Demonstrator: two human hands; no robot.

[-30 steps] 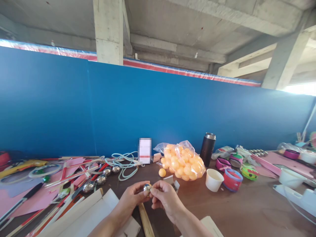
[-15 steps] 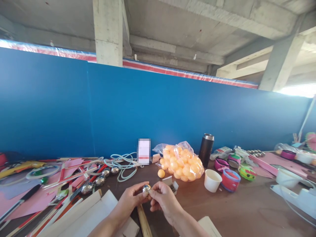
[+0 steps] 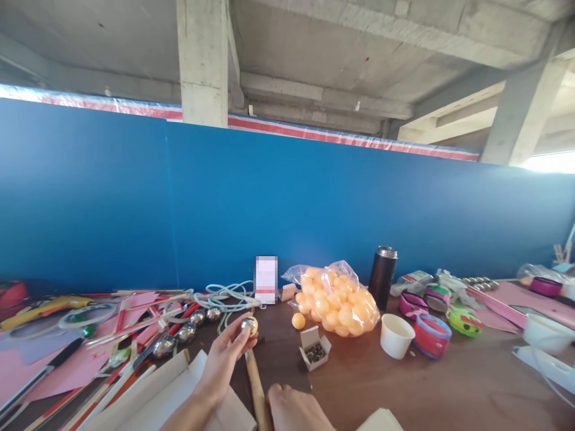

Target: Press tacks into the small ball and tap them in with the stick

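My left hand is closed around a shiny silver jingle bell, pinched between thumb and fingers above the table. Lower and to the right, my right hand is curled low at the bottom edge, right beside a wooden handle. Its fingertips are hidden, so whether it grips anything cannot be seen. The handle runs from under my left hand to the bottom of the view. A small open carton holding tiny dark metal pieces stands to the right of the bell.
Behind the carton lies a clear bag of orange balls, with one loose ball. A black flask, a white cup and colourful wristbands stand right. Bells on a strap, sticks and paper crowd the left.
My right hand has left the bell and moved down to the bottom edge beside the handle. My left hand has shifted slightly left and up with the bell. The carton is now uncovered.
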